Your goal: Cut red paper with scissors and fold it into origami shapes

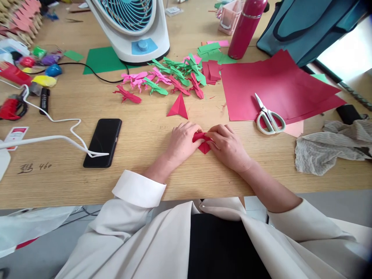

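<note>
Between my two hands, low over the wooden table, is a small piece of folded red paper (204, 147) with its pointed corner toward me. My left hand (183, 142) grips its left side, fingers bent and thumb on the paper. On the other side my right hand (228, 146) pinches it with thumb and fingers. Part of the paper is hidden under the fingers. Just beyond my hands lies a red folded paper triangle (178, 106). Farther back is a pile of green, pink and red folded paper figures (177, 73).
Large red paper sheets (247, 89) with white-handled scissors (269, 118) lie to the right, beside a crumpled grey cloth (325, 143). A phone (103, 143) with a white cable over it lies left. Behind stand a fan (139, 31), a red bottle (247, 29) and a teal bag (308, 27).
</note>
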Tool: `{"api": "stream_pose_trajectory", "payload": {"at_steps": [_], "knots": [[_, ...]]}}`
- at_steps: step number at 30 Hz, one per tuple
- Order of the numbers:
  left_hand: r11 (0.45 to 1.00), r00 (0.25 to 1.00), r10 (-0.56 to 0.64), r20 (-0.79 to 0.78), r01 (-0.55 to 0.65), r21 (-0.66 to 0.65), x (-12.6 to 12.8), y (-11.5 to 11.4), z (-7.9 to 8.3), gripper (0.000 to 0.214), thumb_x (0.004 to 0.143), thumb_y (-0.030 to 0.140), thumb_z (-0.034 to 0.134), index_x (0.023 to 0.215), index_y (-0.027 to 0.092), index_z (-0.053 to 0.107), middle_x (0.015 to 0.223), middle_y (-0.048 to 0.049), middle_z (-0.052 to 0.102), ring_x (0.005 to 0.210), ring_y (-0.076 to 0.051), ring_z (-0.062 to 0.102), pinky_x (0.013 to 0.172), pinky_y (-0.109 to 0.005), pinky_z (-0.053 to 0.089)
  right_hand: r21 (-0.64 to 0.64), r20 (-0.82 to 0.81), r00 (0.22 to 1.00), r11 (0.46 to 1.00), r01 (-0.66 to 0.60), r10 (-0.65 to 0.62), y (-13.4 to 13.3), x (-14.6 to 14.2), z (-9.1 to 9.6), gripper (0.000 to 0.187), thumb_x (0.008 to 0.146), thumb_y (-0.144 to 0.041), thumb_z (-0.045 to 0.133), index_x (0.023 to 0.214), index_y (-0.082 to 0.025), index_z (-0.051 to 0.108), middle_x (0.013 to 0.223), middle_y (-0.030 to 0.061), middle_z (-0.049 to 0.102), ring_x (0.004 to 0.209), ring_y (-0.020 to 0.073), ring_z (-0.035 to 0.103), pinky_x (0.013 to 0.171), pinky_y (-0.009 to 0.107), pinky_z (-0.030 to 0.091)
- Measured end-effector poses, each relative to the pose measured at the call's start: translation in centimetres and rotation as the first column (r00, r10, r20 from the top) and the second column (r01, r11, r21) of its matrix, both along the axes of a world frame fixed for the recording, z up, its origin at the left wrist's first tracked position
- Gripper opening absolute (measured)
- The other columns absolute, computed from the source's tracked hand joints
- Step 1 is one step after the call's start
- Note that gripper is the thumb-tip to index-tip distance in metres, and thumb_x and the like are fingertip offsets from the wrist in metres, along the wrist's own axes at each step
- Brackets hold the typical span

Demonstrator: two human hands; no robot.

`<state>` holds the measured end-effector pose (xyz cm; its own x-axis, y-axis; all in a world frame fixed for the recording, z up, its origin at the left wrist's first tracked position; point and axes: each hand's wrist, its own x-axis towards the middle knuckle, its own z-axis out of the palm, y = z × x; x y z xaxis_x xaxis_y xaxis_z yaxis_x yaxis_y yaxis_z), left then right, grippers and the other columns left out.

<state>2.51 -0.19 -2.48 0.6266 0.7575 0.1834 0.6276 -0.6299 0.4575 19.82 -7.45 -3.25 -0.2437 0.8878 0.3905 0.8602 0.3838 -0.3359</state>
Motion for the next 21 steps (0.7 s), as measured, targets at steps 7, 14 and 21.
{"api": "stream_pose_trajectory", "payload": {"at_steps": [7,14,21], "knots": [[0.998,0.999,0.048,-0.007,-0.048,-0.036,0.2,0.0,0.3,0.010,0.083,0.024,0.066,0.092,0.020,0.064,0.098,-0.0058,0.063,0.097,-0.023,0.058,0.086,-0.034,0.043,-0.059,0.169,0.980,0.994,-0.096,0.105,-0.3,0.5,0.4,0.024,0.097,-0.016,0.045,0.110,-0.014,0.066,0.109,0.0125,0.065,0.096,0.0247,0.055,0.083,0.039,0.044],[0.998,0.998,0.039,0.041,-0.037,-0.051,0.0,0.5,0.3,0.007,0.081,0.017,0.066,0.085,0.019,0.060,0.094,-0.0039,0.065,0.093,-0.020,0.059,0.083,-0.032,0.044,-0.060,0.128,0.985,0.992,-0.107,0.114,-0.3,0.6,0.2,0.026,0.098,-0.015,0.044,0.115,-0.013,0.064,0.111,0.0124,0.066,0.097,0.0239,0.055,0.082,0.038,0.044],[0.993,0.995,0.060,0.075,-0.052,-0.111,-0.9,1.2,0.4,0.007,0.079,0.013,0.067,0.080,0.018,0.062,0.087,-0.0019,0.067,0.083,-0.017,0.060,0.074,-0.029,0.045,-0.066,0.163,0.979,0.992,-0.109,0.118,-0.5,0.8,-0.1,0.028,0.097,-0.013,0.045,0.120,-0.013,0.061,0.118,0.0111,0.064,0.098,0.0240,0.054,0.083,0.038,0.044]]}}
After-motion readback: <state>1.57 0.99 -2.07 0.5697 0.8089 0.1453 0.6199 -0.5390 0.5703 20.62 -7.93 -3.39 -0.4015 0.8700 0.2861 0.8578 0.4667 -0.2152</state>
